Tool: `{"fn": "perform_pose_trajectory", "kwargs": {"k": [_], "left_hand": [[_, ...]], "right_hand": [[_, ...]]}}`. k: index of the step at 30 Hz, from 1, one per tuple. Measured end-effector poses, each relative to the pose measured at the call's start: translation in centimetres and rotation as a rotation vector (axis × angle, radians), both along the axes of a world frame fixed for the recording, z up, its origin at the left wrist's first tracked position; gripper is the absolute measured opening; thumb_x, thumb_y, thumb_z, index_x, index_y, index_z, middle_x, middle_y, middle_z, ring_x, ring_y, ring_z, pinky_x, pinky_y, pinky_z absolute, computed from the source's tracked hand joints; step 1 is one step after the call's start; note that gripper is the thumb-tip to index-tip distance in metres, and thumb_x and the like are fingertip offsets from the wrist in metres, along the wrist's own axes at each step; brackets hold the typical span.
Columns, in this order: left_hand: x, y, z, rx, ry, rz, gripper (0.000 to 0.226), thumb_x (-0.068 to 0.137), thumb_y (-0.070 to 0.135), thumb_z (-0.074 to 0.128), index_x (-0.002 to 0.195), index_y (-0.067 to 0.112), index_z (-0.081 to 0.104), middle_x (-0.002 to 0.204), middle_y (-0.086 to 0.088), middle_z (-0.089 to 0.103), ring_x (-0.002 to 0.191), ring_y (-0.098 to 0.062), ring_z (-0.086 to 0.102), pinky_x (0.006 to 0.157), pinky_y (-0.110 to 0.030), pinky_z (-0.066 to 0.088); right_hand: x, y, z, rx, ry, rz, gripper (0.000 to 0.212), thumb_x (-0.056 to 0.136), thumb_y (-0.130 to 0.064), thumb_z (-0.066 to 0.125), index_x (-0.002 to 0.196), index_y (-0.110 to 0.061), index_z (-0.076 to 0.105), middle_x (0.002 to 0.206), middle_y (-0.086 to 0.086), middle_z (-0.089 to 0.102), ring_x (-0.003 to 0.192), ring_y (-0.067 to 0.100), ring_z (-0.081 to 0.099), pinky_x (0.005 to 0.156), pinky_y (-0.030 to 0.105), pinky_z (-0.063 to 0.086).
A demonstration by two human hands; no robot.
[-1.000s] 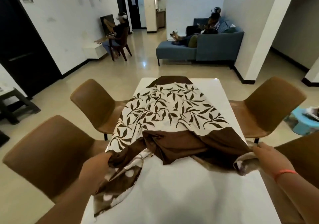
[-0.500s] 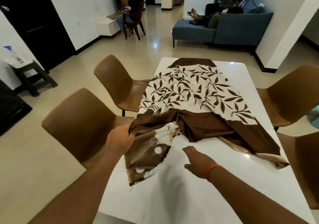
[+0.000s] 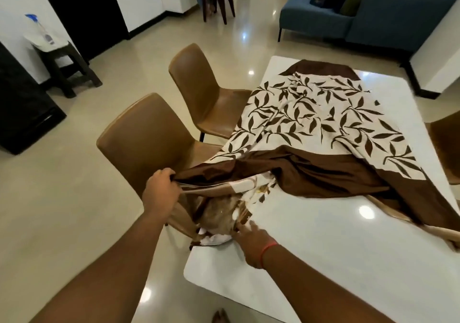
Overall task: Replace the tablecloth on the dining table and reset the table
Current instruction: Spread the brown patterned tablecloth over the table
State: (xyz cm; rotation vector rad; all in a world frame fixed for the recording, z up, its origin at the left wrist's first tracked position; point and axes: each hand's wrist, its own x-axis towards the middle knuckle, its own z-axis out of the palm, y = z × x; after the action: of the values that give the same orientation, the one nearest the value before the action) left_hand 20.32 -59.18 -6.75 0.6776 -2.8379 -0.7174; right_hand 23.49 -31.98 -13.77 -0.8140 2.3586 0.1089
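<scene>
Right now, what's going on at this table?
A person is laying a brown leaf-patterned tablecloth on a white dining table. The left hand grips a bunched edge near the table's left side, while the right hand reaches to the cloth's near corner. The cloth is crumpled and only partly spread; the near end of the table is bare.

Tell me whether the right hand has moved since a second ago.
Yes. The right hand left the tablecloth's right edge and crossed the white table to its left edge, by the left hand.
</scene>
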Motion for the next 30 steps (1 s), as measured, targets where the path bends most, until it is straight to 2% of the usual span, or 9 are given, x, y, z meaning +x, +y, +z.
{"fn": "perform_pose_trajectory", "kwargs": {"k": [3, 7, 9, 11, 14, 17, 22, 26, 30], "left_hand": [[-0.7, -1.4, -1.1, 0.117, 0.050, 0.233, 0.026, 0.092, 0.010, 0.054, 0.115, 0.011, 0.065, 0.114, -0.014, 0.060, 0.102, -0.035, 0.058, 0.089, -0.047, 0.052], [-1.8, -1.3, -1.6, 0.194, 0.045, 0.386, 0.031, 0.090, 0.006, 0.056, 0.121, 0.007, 0.059, 0.126, -0.021, 0.050, 0.114, -0.042, 0.049, 0.096, -0.049, 0.045], [-1.5, -0.1, -2.7, 0.018, 0.074, 0.219, 0.035, 0.085, 0.006, 0.061, 0.120, 0.008, 0.059, 0.123, -0.020, 0.050, 0.109, -0.039, 0.049, 0.090, -0.049, 0.046], [-0.9, 2.6, -4.4, -0.194, -0.036, -0.185, 0.036, 0.085, 0.019, 0.059, 0.121, 0.016, 0.058, 0.119, -0.011, 0.052, 0.107, -0.031, 0.050, 0.088, -0.043, 0.047], [0.3, 7.8, -7.0, -0.170, -0.351, -0.728, 0.059, 0.087, 0.051, 0.043, 0.144, 0.038, 0.037, 0.140, -0.001, 0.044, 0.129, -0.027, 0.044, 0.102, -0.043, 0.044], [1.4, 11.2, -8.5, -0.241, -0.487, -0.793, 0.060, 0.094, 0.043, 0.052, 0.149, 0.031, 0.030, 0.147, -0.006, 0.037, 0.131, -0.030, 0.040, 0.106, -0.043, 0.041], [1.6, 12.7, -8.2, -0.355, -0.503, -0.754, 0.073, 0.092, 0.010, 0.058, 0.155, 0.022, 0.022, 0.147, -0.007, 0.043, 0.126, -0.029, 0.048, 0.099, -0.038, 0.042], [1.7, 12.3, -8.2, -0.305, -0.528, -0.764, 0.079, 0.091, 0.005, 0.055, 0.157, 0.027, 0.016, 0.142, -0.004, 0.048, 0.116, -0.028, 0.054, 0.085, -0.035, 0.046], [1.8, 9.9, -8.0, -0.289, -0.589, -0.679, 0.057, 0.093, 0.007, 0.047, 0.145, 0.027, 0.040, 0.135, -0.003, 0.051, 0.110, -0.025, 0.054, 0.085, -0.039, 0.055]], "right_hand": [[1.1, -1.4, 0.0, -0.183, -0.186, 0.113, 0.073, 0.092, -0.002, 0.056, 0.156, -0.021, 0.025, 0.160, 0.012, 0.026, 0.143, 0.034, 0.031, 0.118, 0.043, 0.030], [1.0, -1.3, 0.0, -0.329, -0.285, -0.079, 0.065, 0.098, -0.013, 0.055, 0.155, -0.020, 0.026, 0.159, 0.009, 0.031, 0.141, 0.030, 0.037, 0.118, 0.038, 0.029], [0.1, -0.4, 0.2, -0.382, -0.214, -0.188, 0.061, 0.098, -0.016, 0.054, 0.153, -0.019, 0.030, 0.158, 0.008, 0.034, 0.141, 0.028, 0.038, 0.118, 0.035, 0.030], [-0.9, 0.6, 0.4, -0.442, -0.113, -0.300, 0.051, 0.096, -0.015, 0.054, 0.146, -0.021, 0.043, 0.151, 0.006, 0.042, 0.134, 0.028, 0.047, 0.112, 0.033, 0.037], [-3.4, 2.9, 0.1, -0.406, 0.096, -0.490, 0.041, 0.095, -0.013, 0.051, 0.136, -0.019, 0.052, 0.152, 0.005, 0.033, 0.121, 0.026, 0.058, 0.104, 0.029, 0.042], [-6.4, 5.4, 0.2, -0.199, 0.168, -0.635, 0.043, 0.094, -0.013, 0.052, 0.136, -0.018, 0.050, 0.162, 0.012, 0.006, 0.110, 0.028, 0.064, 0.097, 0.031, 0.047], [-10.9, 7.8, 0.0, 0.031, 0.150, -0.572, 0.049, 0.090, -0.007, 0.054, 0.138, -0.020, 0.050, 0.163, 0.010, -0.018, 0.096, 0.026, 0.065, 0.093, 0.036, 0.052], [-13.2, 6.7, 0.1, -0.023, 0.179, -0.435, 0.055, 0.093, -0.003, 0.050, 0.146, -0.016, 0.042, 0.164, 0.004, 0.011, 0.096, 0.025, 0.060, 0.097, 0.034, 0.049], [-14.6, 7.4, 2.5, -0.394, 0.430, -0.594, 0.027, 0.091, -0.001, 0.053, 0.114, -0.008, 0.065, 0.123, 0.012, 0.055, 0.104, 0.027, 0.058, 0.095, 0.033, 0.047]]}}
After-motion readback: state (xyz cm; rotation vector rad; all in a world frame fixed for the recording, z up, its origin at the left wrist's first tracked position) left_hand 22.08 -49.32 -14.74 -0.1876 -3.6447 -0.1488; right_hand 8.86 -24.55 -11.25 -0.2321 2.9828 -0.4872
